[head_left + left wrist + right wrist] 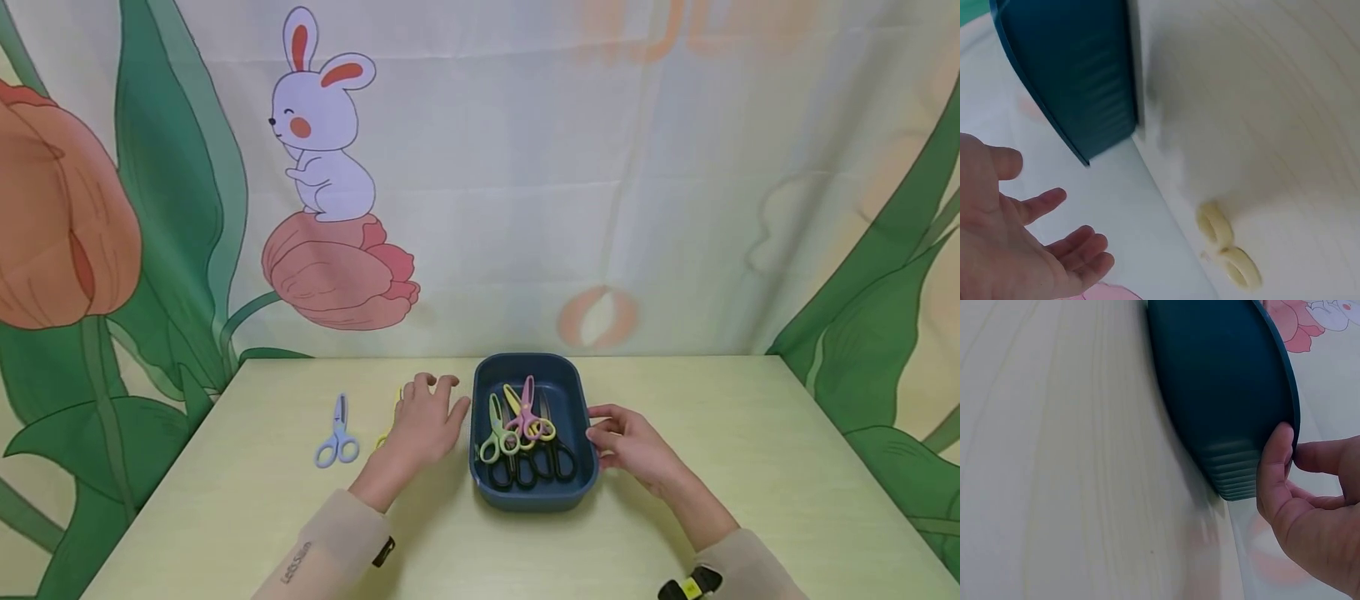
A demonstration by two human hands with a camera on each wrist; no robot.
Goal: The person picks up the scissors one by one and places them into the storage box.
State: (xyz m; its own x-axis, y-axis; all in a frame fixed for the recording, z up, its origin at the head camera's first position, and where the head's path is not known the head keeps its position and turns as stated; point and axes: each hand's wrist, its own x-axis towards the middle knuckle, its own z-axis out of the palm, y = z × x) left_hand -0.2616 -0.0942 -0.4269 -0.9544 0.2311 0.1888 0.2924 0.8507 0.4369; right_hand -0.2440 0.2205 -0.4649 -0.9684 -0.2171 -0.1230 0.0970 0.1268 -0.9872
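A dark blue plastic box (pixel 534 500) stands on the table and holds several pairs of scissors. Green-handled scissors (pixel 491 448), pink-handled scissors (pixel 527 408) and black-handled scissors (pixel 564 467) lie heaped inside it. My right hand (pixel 633 442) pinches the box's right rim; the right wrist view shows the thumb and fingers (pixel 1275 469) at that edge. To the left of the box, my left hand (pixel 431 421) hovers with spread, slightly bent fingers and holds nothing. Beneath it lie yellow scissors (pixel 382 438), mostly hidden in the head view; their yellow handle loops (pixel 1215 225) show in the left wrist view.
Blue-handled scissors (pixel 339 437) lie farther left on the pale wooden table (pixel 247 500). Behind the table's back edge hangs a printed curtain (pixel 487 208) with a rabbit and tulips.
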